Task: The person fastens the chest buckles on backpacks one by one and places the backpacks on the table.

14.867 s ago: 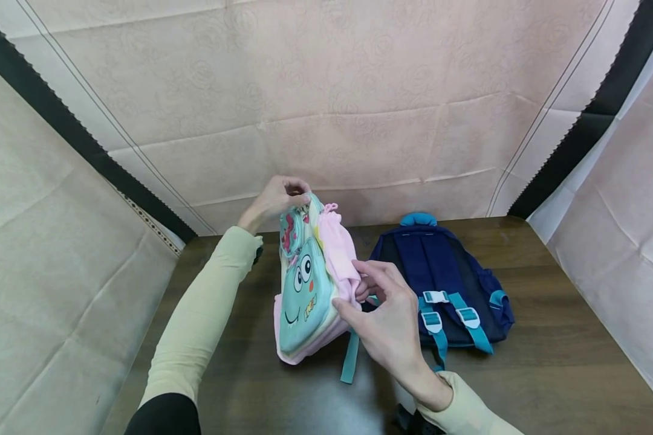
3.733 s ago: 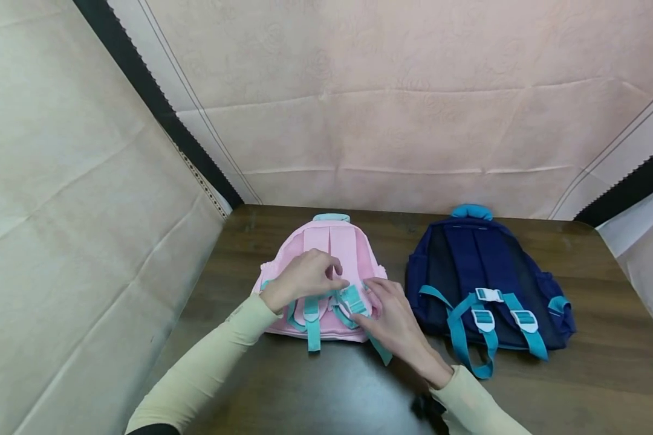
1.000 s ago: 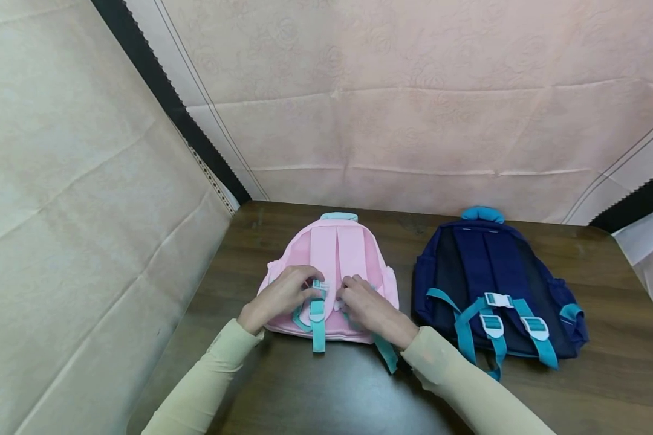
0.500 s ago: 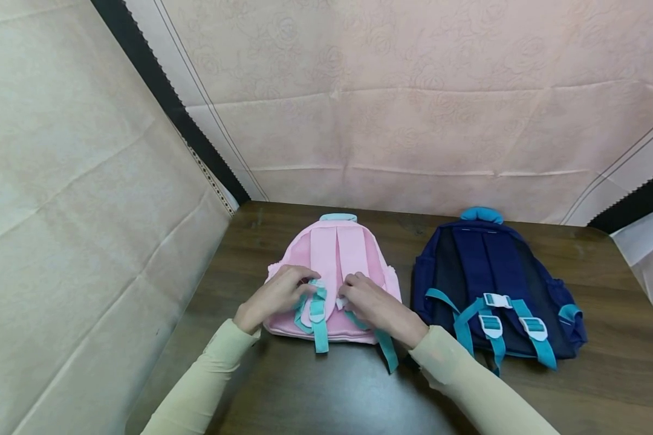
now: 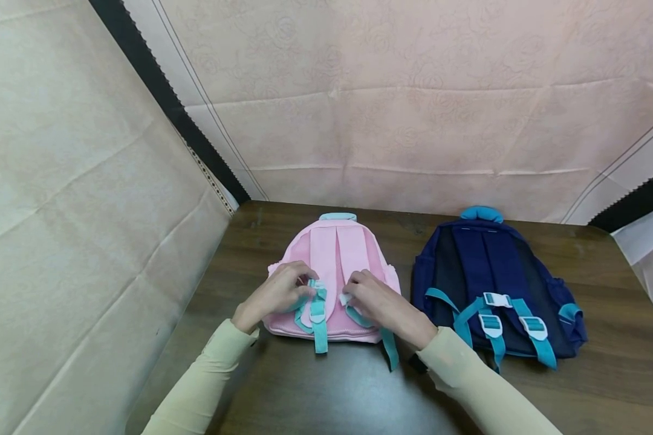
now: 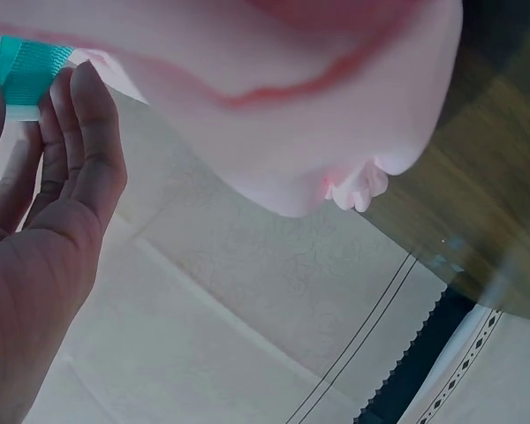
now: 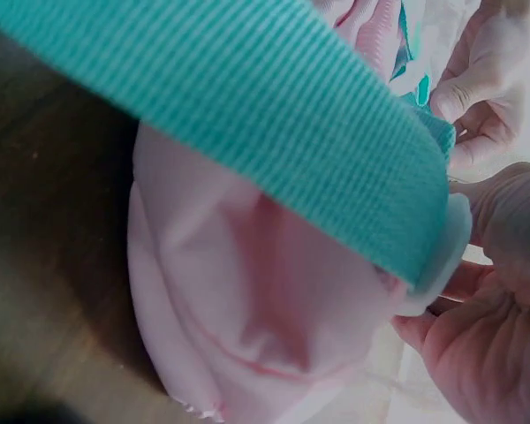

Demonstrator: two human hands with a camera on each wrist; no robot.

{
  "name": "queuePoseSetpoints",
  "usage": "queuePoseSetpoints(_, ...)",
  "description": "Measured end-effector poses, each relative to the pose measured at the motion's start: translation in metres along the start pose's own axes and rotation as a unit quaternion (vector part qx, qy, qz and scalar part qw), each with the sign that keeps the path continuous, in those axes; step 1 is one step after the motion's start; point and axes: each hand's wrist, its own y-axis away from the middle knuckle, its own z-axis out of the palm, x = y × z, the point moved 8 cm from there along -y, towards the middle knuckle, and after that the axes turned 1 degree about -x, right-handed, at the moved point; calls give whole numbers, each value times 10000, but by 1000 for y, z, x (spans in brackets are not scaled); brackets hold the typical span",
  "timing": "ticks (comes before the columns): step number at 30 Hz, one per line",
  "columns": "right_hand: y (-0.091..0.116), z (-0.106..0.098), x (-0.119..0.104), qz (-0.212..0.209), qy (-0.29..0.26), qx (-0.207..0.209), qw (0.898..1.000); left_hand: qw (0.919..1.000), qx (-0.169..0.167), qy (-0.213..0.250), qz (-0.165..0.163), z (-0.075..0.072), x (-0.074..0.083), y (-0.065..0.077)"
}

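A pink backpack [image 5: 326,238] lies on the table with its back panel and shoulder straps facing up. My left hand [image 5: 274,296] pinches the end of a teal strap [image 6: 31,75] between thumb and fingers at the bag's lower left. Over the lower right, my right hand [image 5: 381,305] holds a white buckle [image 7: 446,256] threaded with a wide teal strap [image 7: 291,132]. The two held ends are apart. Between the hands, another teal strap [image 5: 320,332] hangs loose from an adjuster over the bag's lower edge. My fingers partly hide both held ends.
To the right, a navy backpack [image 5: 470,257] lies back up, its teal straps joined by a white buckle [image 5: 497,300]. The wooden table [image 5: 305,393] ends at a pale cloth wall [image 5: 402,133] behind and another on the left.
Earlier the pink backpack stood with its cartoon-face front showing; since then it was laid back up. Over the last second my hands moved slightly apart, showing more white buckle at the right.
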Motion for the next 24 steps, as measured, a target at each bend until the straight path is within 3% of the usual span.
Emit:
queuePoseSetpoints(2, 3, -8, -5, 189, -120, -56, 9997, 10000, 9, 57, -57, 0, -1, 0)
queuePoseSetpoints(13, 10, -13, 3, 341, -724, 264, 9964, 9982, 268, 509, -156, -1, -2, 1)
queuePoseSetpoints(24, 11, -22, 8, 250, -1194, 1009, 9874, 9970, 494, 602, 53, -1, 3, 1)
